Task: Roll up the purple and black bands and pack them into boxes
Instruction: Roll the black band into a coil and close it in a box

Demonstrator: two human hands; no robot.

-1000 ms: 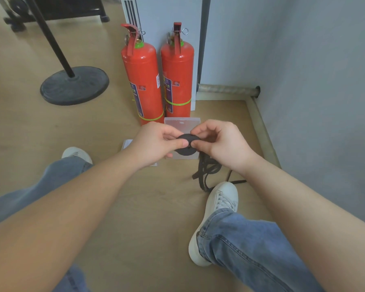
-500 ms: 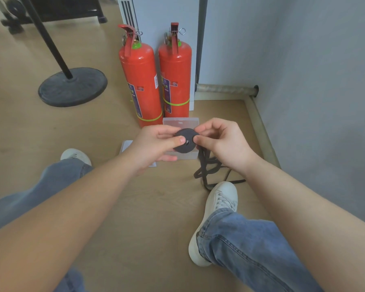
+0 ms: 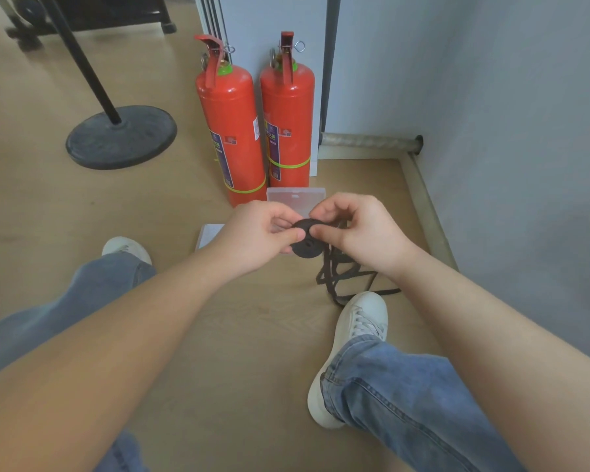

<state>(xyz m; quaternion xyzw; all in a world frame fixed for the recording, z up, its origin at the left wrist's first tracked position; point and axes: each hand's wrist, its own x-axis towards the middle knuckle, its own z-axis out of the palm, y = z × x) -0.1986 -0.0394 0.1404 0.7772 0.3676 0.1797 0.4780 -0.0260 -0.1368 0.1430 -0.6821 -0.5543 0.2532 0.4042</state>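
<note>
Judging by the flat, tightly wound disc at the centre of the frame, the black band (image 3: 306, 243) is taken to be light, soft and limp, with no stiffness beyond what the winding lends it. The disc is pinched between both hands above the floor (image 3: 218, 335). The left hand (image 3: 256, 233) is closed on its left edge and the right hand (image 3: 361, 229) on its right edge, each with a thumb pressed to the near face.

The unwound tail (image 3: 343, 279) drops from beneath the right hand and lies in loose loops on the floor, just above the white shoe (image 3: 361, 321). A clear box (image 3: 295, 198) is seen just behind the hands, in front of two red fire extinguishers (image 3: 232, 131). A pale flat piece (image 3: 209, 235), possibly a lid or a second box, is partly hidden behind the left wrist. No purple band can be made out.

The disc is best held across its flat faces, so that the layers are kept from sliding sideways. Pressure on the rim alone would probably let the middle push out. The tail should be fed under slight tension, since the slack loops look liable to snag. Little force is called for, and nothing here appears fragile.
</note>
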